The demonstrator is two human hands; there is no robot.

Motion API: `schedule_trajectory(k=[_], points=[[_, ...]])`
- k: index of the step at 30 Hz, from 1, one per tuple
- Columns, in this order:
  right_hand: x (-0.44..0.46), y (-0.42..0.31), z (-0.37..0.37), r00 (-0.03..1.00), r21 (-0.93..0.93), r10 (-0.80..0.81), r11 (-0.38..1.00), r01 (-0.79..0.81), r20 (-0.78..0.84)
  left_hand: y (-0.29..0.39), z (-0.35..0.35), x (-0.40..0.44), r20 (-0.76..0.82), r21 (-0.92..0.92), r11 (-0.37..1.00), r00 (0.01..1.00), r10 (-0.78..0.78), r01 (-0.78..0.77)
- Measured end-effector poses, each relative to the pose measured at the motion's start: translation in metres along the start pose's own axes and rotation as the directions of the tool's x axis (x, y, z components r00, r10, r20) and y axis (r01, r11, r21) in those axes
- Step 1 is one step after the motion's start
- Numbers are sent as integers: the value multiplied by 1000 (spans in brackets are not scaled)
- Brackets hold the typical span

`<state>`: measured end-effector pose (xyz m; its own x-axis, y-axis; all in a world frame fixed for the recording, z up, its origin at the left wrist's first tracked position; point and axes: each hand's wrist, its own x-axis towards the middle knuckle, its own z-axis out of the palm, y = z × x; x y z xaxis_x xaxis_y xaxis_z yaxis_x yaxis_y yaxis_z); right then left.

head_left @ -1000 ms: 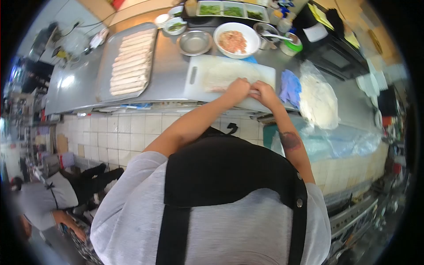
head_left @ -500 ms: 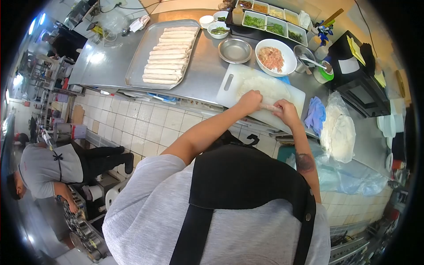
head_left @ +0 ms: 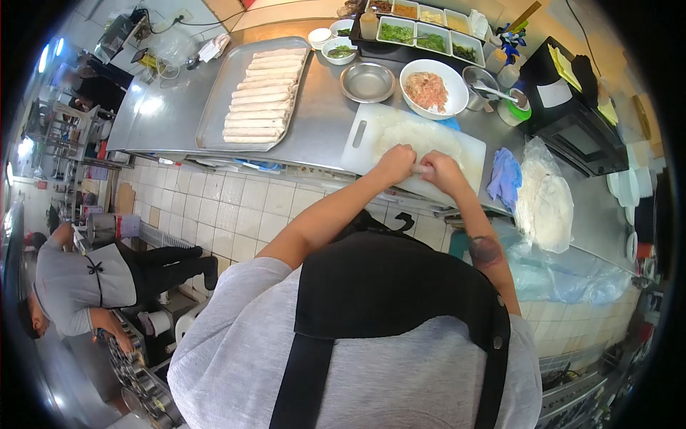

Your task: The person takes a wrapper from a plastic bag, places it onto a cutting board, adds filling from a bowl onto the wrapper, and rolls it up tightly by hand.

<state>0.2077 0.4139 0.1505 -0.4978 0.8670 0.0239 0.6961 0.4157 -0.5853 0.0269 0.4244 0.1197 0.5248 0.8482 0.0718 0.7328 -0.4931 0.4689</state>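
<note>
Over the near edge of the white cutting board (head_left: 355, 151), my left hand (head_left: 397, 163) is closed on one end of a pale, uncooked spring roll (head_left: 420, 169). My right hand (head_left: 441, 173) pinches the other end, its fingers closed. Most of the roll is hidden by the fingers. A thin whitish layer (head_left: 421, 137) covers the middle of the board. Just beyond the board, a white bowl (head_left: 459, 99) holds pinkish minced filling (head_left: 427, 91). To its left stands a metal bowl (head_left: 367, 84). A metal tray (head_left: 214, 107) at the left carries several similar pale rolls (head_left: 257, 106).
Containers of chopped greens (head_left: 397, 32) line the back. A blue cloth (head_left: 504, 175) and a plastic-wrapped white mass (head_left: 544, 200) lie right of the board, near a black microwave (head_left: 582, 132). Another person (head_left: 86, 279) bends over metal pots at the far left.
My two hands have drawn closer together around the roll, and less of it shows. The whole view has shifted slightly. The other person's arm has moved.
</note>
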Motion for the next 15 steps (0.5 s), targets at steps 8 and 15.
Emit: schedule_trajectory(k=[8, 15], points=[[-23, 18, -13, 997, 15, 14, 1000, -13, -80, -13, -19, -14, -22, -20, 1000, 1000, 8, -8], [-41, 39, -28, 996, -61, -27, 998, 21, -90, -29, -28, -19, 44, -65, 998, 999, -8, 11]])
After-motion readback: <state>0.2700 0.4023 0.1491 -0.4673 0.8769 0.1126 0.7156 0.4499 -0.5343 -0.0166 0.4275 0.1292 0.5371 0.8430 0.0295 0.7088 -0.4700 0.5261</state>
